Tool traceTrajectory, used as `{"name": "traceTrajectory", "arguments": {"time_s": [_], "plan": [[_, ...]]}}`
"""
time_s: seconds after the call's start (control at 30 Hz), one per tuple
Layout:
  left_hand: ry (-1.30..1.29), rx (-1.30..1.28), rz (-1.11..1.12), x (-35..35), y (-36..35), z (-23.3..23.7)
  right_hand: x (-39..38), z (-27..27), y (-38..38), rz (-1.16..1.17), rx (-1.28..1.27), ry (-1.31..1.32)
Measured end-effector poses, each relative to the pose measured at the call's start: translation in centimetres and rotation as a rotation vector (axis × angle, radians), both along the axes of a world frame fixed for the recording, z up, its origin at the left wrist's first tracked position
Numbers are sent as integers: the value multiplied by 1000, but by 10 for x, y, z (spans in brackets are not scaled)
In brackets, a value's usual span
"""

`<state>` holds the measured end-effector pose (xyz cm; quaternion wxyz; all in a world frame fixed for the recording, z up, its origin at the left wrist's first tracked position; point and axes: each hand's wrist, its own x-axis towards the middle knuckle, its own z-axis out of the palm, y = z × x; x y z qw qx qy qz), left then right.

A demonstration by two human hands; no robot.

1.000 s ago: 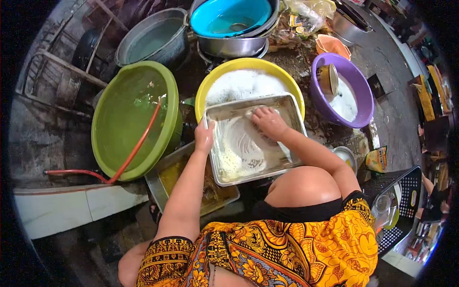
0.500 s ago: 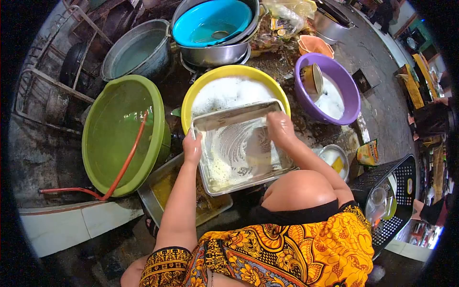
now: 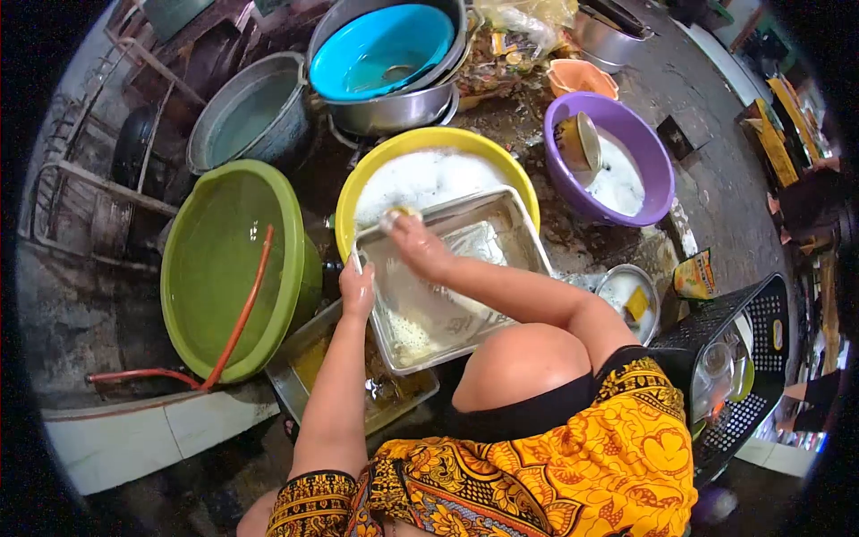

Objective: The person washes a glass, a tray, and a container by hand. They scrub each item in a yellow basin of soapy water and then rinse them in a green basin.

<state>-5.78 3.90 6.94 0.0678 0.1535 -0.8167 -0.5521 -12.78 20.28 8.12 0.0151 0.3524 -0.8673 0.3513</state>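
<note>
A soapy rectangular metal tray (image 3: 447, 304) is tilted over the front of a yellow basin (image 3: 510, 166) full of white suds. My left hand (image 3: 358, 288) grips the tray's left edge, fingers wrapped round the rim. At the tray's upper left corner, my right hand (image 3: 413, 240) is closed on a small pale scrubbing pad (image 3: 400, 217), close to the suds. Foam streaks lie across the tray's inner surface. Another metal tray (image 3: 407, 394) with yellowish liquid rests on the floor below.
On the left stands a green basin (image 3: 228, 268) of water with a red hose (image 3: 242, 322). Behind are a blue basin (image 3: 380, 54) and a grey tub (image 3: 250, 116). To the right are a purple basin (image 3: 658, 179), a small soapy bowl (image 3: 617, 291) and a black crate (image 3: 765, 358).
My right hand has moved left across the tray, from its upper right side to its upper left corner. The left hand still holds the left edge. The view has shifted slightly.
</note>
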Motion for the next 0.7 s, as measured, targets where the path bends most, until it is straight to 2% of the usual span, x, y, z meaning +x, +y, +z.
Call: {"name": "traceTrajectory", "arguments": {"time_s": [0.07, 0.1, 0.17, 0.2, 0.23, 0.3, 0.43, 0.5, 0.53, 0.6, 0.63, 0.7], "plan": [[-6, 29, 32, 0, -1, -7, 3, -9, -4, 88, -170, 167], [8, 66, 58, -2, -1, -14, 4, -22, -11, 100, -286, -60], [-37, 78, 42, -2, 13, 21, 26, -24, -21, -41, -463, 170], [19, 202, 0, -6, -6, -22, 37, -10, -21, 49, -414, -166], [26, 123, 9, -5, 1, -8, 50, -14, -27, 14, -535, -194], [47, 38, 18, -5, 7, 9, 60, -21, -26, 106, -286, -420], [215, 77, 41, -11, 13, 32, 84, 3, -5, 93, -371, -509], [268, 73, 62, -12, 20, 56, 95, 17, 14, 425, -275, -615], [276, 67, 57, -13, 24, 60, 97, 20, 21, 502, -23, -581], [347, 93, 81, -16, 32, 64, 98, 42, 43, 666, -26, -579], [349, 92, 72, -19, 30, 58, 93, 39, 55, 659, -30, -576], [262, 168, 22, -30, 16, 32, 79, 27, 79, 722, 198, -272]]}}
